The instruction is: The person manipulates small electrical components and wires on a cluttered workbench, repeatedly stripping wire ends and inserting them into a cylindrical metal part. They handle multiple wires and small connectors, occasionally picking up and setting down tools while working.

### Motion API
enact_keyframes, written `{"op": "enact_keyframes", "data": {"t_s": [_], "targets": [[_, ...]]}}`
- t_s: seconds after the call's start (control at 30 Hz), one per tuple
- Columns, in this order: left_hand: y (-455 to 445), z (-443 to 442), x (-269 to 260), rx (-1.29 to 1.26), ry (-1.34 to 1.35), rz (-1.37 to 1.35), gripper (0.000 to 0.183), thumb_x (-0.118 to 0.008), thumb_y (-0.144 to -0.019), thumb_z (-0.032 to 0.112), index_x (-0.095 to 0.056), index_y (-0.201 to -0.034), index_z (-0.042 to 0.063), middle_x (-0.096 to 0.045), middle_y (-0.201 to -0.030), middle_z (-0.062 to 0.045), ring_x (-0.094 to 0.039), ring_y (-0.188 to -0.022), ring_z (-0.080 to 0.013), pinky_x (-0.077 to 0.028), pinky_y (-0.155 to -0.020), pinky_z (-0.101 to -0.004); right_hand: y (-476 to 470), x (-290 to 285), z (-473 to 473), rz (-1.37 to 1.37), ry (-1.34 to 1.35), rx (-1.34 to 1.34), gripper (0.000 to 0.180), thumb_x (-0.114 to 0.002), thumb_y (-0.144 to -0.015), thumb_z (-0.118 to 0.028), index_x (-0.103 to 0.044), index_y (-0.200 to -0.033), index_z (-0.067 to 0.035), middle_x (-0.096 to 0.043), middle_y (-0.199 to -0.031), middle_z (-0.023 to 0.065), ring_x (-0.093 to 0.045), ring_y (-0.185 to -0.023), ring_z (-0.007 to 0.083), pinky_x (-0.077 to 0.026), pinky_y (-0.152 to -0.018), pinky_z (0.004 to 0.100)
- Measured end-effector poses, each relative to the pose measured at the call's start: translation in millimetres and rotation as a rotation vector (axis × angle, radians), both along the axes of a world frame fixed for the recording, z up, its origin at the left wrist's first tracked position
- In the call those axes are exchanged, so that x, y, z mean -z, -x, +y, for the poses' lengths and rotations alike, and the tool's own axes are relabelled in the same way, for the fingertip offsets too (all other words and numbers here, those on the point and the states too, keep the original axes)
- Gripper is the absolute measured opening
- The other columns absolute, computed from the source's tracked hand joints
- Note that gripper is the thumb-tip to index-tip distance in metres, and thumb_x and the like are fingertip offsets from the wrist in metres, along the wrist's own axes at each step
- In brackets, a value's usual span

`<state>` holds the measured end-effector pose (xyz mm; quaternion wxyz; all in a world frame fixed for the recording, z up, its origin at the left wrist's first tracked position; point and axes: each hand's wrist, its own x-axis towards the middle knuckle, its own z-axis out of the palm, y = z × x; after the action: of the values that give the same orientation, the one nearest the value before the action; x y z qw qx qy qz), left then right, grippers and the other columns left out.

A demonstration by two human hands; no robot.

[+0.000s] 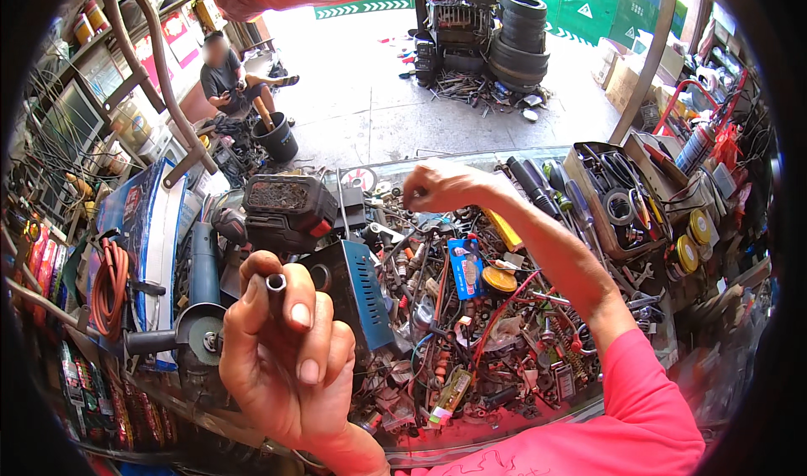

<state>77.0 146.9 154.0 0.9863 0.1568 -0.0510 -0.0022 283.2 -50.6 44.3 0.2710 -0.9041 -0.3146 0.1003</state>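
Close to the camera, my left hand (287, 356) pinches a small hollow metal tube (275, 282) between thumb and fingers. The tube's round open end faces up towards me; its lower part is hidden by the fingers. My right hand (444, 185) is stretched out over the far side of the bench with its fingers curled. Whether it holds anything cannot be seen. Beneath it lies a heap of loose metal parts (403, 265), with spark plugs and wires among them. A blue slotted metal case (367, 293) stands just right of my left hand.
An angle grinder (205, 287) and a cordless tool's battery pack (287, 214) lie at left. A tin of pliers (621, 199) and several screwdrivers (555, 183) are at right. Beyond the bench, a person (220, 76) sits near a black bucket (275, 139); stacked tyres (520, 41) stand outside.
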Motion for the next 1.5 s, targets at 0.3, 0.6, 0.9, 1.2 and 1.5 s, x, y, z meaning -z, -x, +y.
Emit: {"op": "enact_keyframes", "data": {"t_s": [0.3,0.6,0.9,1.2,1.5], "targets": [[1,1,0,0.010,-0.005,-0.032,0.028,-0.039,-0.096,0.015,-0.050,-0.113,-0.004,-0.051,-0.075,-0.015,-0.041,-0.044,-0.0154,-0.033,-0.038,-0.0259,-21,49,46,-0.297,0.091,0.233,0.017,-0.057,-0.074,-0.016,-0.065,-0.080,-0.003,-0.064,-0.077,0.0216,-0.064,-0.077,0.0363,-0.051,-0.069,0.0435],[-2,-2,5,0.040,-0.006,-0.022,0.027,-0.042,-0.095,0.015,-0.051,-0.113,-0.003,-0.050,-0.075,-0.014,-0.040,-0.044,-0.0150,-0.032,-0.039,-0.0257,-23,15,42,-0.032,0.231,0.107,0.023,-0.058,-0.076,-0.022,-0.065,-0.089,-0.003,-0.065,-0.081,0.0182,-0.064,-0.077,0.0317,-0.051,-0.069,0.0407],[0,2,0,0.009,-0.005,-0.022,0.028,-0.038,-0.097,0.015,-0.050,-0.114,-0.003,-0.050,-0.075,-0.014,-0.041,-0.044,-0.0147,-0.032,-0.038,-0.0253,-32,62,80,-0.371,-0.157,0.373,0.024,-0.056,-0.080,-0.024,-0.067,-0.082,-0.004,-0.065,-0.079,0.0199,-0.064,-0.077,0.0347,-0.050,-0.071,0.0419],[-1,3,3,0.051,-0.058,-0.102,0.029,-0.037,-0.098,0.016,-0.046,-0.115,-0.006,-0.047,-0.077,-0.010,-0.040,-0.046,-0.0118,-0.031,-0.038,-0.0242,-34,25,74,-0.060,0.244,0.290,0.027,-0.064,-0.067,-0.014,-0.066,-0.091,-0.002,-0.067,-0.086,0.0184,-0.065,-0.080,0.0295,-0.052,-0.071,0.0366],[3,8,-1,0.046,-0.001,-0.072,0.030,-0.036,-0.098,0.017,-0.050,-0.116,-0.003,-0.051,-0.076,-0.013,-0.041,-0.045,-0.0145,-0.033,-0.039,-0.0255,-25,33,60,-0.062,0.193,0.249,0.028,-0.064,-0.068,-0.018,-0.067,-0.092,-0.005,-0.067,-0.087,0.0165,-0.064,-0.084,0.0278,-0.050,-0.074,0.0359]]}}
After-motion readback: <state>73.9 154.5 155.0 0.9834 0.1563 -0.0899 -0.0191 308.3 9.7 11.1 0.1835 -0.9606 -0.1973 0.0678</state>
